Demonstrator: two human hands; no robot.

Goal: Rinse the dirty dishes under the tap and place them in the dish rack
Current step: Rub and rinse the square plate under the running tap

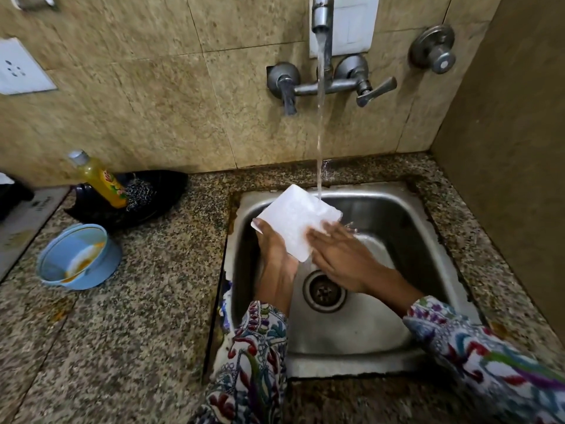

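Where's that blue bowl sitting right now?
In the head view the blue bowl lies tilted on the granite counter, left of the sink, just in front of the black dish holding the yellow bottle.

One white square plate (pixel 295 220) sits between the fingers (pixel 321 232); left of them, one blue bowl (pixel 78 257), one yellow bottle (pixel 99 179), one black dish (pixel 159 191).

The left hand (pixel 272 249) holds a white square plate (pixel 295 220) under tap water (right hand (pixel 339 252) rubbing it).
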